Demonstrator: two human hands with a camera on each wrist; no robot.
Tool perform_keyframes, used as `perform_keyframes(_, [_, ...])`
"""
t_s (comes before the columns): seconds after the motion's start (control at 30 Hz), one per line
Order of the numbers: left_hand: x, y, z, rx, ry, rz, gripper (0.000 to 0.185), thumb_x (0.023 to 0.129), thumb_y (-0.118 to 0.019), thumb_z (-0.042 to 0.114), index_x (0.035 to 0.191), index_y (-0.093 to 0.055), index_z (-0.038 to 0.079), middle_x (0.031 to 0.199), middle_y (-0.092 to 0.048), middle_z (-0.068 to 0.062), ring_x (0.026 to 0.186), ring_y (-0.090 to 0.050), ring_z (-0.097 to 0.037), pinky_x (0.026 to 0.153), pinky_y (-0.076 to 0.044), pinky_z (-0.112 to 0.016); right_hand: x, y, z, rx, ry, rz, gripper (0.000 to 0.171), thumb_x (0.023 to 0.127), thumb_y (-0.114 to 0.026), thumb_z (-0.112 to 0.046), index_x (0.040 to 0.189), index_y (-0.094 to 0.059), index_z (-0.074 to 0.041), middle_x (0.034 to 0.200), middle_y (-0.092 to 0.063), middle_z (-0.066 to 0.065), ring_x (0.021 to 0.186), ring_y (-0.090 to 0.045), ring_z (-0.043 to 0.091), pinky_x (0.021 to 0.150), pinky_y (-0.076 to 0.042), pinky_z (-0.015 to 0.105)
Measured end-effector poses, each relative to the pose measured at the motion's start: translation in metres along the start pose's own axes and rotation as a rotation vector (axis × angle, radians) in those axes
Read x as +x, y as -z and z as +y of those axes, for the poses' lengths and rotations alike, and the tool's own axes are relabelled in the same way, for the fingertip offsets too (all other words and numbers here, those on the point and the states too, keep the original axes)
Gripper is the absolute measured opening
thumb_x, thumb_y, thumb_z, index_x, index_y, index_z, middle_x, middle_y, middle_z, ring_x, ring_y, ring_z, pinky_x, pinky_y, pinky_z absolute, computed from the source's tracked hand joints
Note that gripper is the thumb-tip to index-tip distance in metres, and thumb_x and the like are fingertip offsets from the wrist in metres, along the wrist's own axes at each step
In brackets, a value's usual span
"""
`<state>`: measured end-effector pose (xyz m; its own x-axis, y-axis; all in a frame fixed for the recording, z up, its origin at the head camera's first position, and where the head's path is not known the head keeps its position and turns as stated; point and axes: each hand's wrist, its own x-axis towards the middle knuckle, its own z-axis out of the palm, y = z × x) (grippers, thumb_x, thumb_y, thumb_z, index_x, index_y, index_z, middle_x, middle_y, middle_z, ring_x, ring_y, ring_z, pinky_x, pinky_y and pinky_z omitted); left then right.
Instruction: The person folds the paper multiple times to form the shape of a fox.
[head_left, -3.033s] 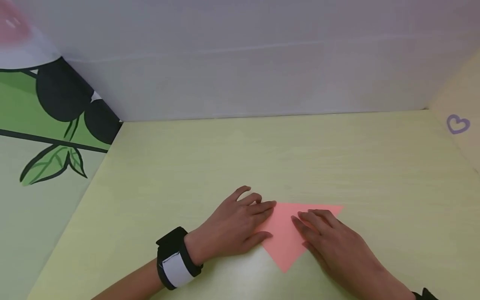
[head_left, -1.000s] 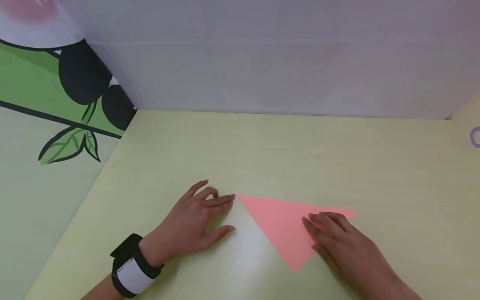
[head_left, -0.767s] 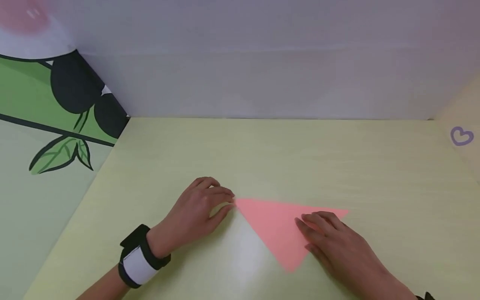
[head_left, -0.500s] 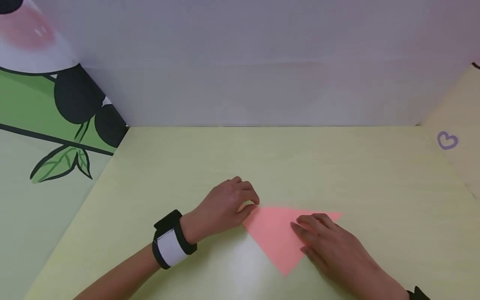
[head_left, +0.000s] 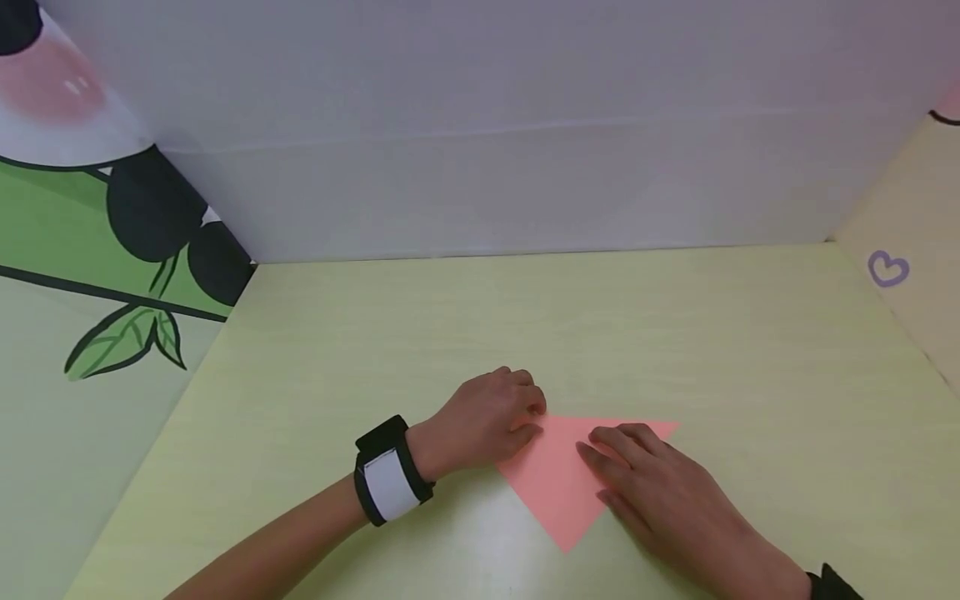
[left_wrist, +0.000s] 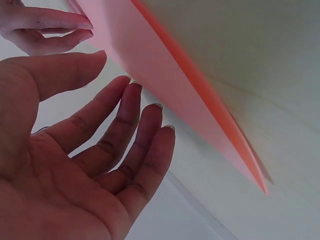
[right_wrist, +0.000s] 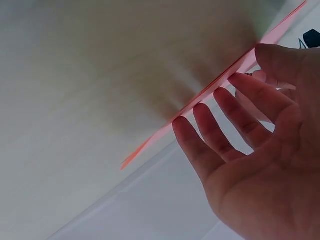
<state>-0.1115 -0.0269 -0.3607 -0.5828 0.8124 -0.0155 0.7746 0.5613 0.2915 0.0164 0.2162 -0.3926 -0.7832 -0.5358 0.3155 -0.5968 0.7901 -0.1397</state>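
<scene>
A pink sheet of paper [head_left: 558,492], folded into a triangle, lies on the table with one corner toward me. My left hand [head_left: 483,421] is over its left part and hides the left corner in the head view. In the left wrist view the fingers are loosely bent, thumb and fingertips apart, close to the edge of the paper [left_wrist: 165,75]; whether they touch it I cannot tell. The layers gape slightly toward the far tip there. My right hand [head_left: 660,492] rests on the right part, its fingertips [right_wrist: 182,122] pressing the paper.
The pale yellow table [head_left: 420,317] ends at a grey-white wall [head_left: 487,183] behind. A panel with green and black drawings [head_left: 142,292] stands at the left. A cream panel with a purple heart [head_left: 888,269] stands at the right.
My left hand went out to the left corner, its fingers drew together there, and then it moved right over the paper. The right hand has stayed on the paper. The head view has shifted slightly.
</scene>
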Motion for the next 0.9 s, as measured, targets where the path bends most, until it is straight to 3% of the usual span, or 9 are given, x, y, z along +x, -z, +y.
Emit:
perform_keyframes(0.17, [0.003, -0.001, 0.002, 0.021, 0.022, -0.003, 0.018, 0.09, -0.081, 0.023, 0.1, -0.069, 0.014, 0.091, -0.06, 0.004, 0.079, -0.051, -0.015, 0.07, -0.046, -0.024, 0.003, 0.001, 0.0, 0.001, -0.001, 0.0, 0.047, 0.088, -0.077, -0.023, 0.132, -0.067, -0.011, 0.132, -0.06, 0.003, 0.12, -0.056, 0.024, 0.08, -0.058, 0.034])
perform_keyframes(0.4, [0.003, -0.003, -0.001, -0.095, 0.06, -0.026, 0.024, 0.089, -0.083, 0.023, 0.099, -0.065, 0.011, 0.089, -0.058, 0.002, 0.081, -0.049, -0.015, 0.075, -0.045, -0.025, 0.006, 0.004, -0.001, 0.011, 0.007, -0.003, 0.045, 0.087, -0.078, -0.02, 0.13, -0.068, -0.01, 0.129, -0.059, 0.002, 0.118, -0.056, 0.023, 0.077, -0.057, 0.034])
perform_keyframes(0.9, [0.006, -0.001, 0.0, -0.12, 0.024, -0.013, 0.018, 0.087, -0.083, 0.018, 0.091, -0.066, 0.016, 0.084, -0.059, 0.006, 0.082, -0.051, -0.014, 0.075, -0.045, -0.026, 0.007, 0.011, -0.001, 0.026, -0.046, -0.014, 0.045, 0.087, -0.08, -0.018, 0.13, -0.068, -0.012, 0.126, -0.061, -0.001, 0.117, -0.057, 0.021, 0.084, -0.056, 0.035])
